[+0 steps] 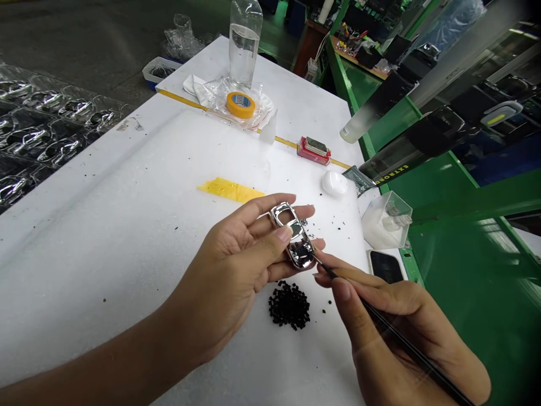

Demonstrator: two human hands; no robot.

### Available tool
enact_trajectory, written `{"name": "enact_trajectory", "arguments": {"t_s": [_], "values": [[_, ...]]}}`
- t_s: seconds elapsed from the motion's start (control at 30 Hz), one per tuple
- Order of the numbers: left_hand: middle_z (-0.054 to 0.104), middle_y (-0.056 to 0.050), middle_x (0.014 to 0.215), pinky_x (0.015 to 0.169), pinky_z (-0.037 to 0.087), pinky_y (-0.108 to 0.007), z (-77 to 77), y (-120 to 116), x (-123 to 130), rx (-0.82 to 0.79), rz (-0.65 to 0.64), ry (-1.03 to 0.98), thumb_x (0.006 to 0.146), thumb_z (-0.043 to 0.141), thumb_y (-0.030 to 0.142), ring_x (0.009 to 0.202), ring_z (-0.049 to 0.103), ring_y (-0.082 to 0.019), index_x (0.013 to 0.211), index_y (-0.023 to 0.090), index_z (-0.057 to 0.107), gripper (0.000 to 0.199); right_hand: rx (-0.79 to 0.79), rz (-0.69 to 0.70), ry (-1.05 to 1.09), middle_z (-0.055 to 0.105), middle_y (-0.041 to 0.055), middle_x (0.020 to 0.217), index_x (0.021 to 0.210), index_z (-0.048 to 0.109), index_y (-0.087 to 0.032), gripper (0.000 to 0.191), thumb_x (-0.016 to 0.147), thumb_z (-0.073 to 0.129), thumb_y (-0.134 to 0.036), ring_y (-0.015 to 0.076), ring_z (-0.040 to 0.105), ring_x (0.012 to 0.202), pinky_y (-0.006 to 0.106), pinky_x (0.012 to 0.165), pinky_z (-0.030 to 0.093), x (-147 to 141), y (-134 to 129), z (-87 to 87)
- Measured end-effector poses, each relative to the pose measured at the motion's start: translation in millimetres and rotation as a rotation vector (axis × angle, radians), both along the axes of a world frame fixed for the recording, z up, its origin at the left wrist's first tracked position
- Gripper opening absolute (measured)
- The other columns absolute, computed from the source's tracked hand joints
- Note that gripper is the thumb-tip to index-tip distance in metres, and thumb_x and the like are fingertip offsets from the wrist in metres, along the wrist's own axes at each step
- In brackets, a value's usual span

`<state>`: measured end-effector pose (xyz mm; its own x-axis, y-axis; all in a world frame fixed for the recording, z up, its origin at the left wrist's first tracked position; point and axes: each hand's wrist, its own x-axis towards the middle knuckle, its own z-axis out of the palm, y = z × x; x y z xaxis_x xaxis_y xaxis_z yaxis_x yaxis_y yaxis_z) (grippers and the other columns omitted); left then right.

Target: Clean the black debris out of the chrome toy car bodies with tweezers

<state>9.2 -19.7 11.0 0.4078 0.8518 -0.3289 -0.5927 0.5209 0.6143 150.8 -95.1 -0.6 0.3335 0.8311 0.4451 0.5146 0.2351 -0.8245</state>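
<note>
My left hand (249, 254) grips a small chrome-plated frame (301, 252), an oblong part with openings, between thumb and fingers above the white table. In my right hand (393, 321) is a thin black stick tool (393, 332), pinched like a pen. Its fine tip touches or nearly touches the lower right edge of the chrome frame; which of the two I cannot tell. Below the hands lies a pile of tiny black pieces (289, 305), with a few strays beside it.
Yellow tape strip (230, 190) lies beyond my left hand. Farther back are an orange tape roll (240, 105), a water bottle (244, 51) and a red box (313, 150). At right stand a clear container (387, 221) and a phone-like object (386, 266). Trays of chrome parts (54, 121) lie left.
</note>
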Motion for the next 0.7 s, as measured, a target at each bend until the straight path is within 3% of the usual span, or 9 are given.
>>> {"name": "enact_trajectory", "arguments": {"t_s": [0.23, 0.53, 0.7], "values": [[0.073, -0.009, 0.131, 0.084, 0.066, -0.029, -0.3, -0.9, 0.9, 0.000, 0.012, 0.020, 0.097, 0.064, 0.013, 0.099, 0.078, -0.022, 0.119, 0.019, 0.068, 0.023, -0.047, -0.032, 0.078, 0.080, 0.0001, 0.109, 0.085, 0.064, -0.022, 0.017, 0.088, 0.077, -0.012, 0.0179, 0.079, 0.096, 0.028, 0.089, 0.067, -4.2, -0.8, -1.3], [0.074, -0.006, 0.128, 0.085, 0.067, -0.028, -0.8, -0.5, 0.5, 0.006, 0.001, 0.014, 0.098, 0.064, 0.012, 0.100, 0.078, -0.022, 0.120, 0.020, 0.067, 0.023, -0.082, -0.064, -0.011, 0.080, -0.0016, 0.108, 0.082, 0.065, -0.023, 0.017, 0.088, 0.079, -0.016, 0.0194, 0.079, 0.095, 0.025, 0.085, 0.066, 2.2, -3.0, -0.8], [0.075, -0.006, 0.127, 0.082, 0.067, -0.026, 1.1, -0.2, 0.7, -0.023, 0.015, 0.026, 0.097, 0.065, 0.011, 0.095, 0.078, -0.020, 0.121, 0.019, 0.067, 0.025, -0.039, -0.028, 0.062, 0.081, -0.0001, 0.107, 0.083, 0.065, -0.022, 0.016, 0.088, 0.078, -0.015, 0.0190, 0.079, 0.095, 0.026, 0.089, 0.066, -2.0, -0.3, -3.3]]}}
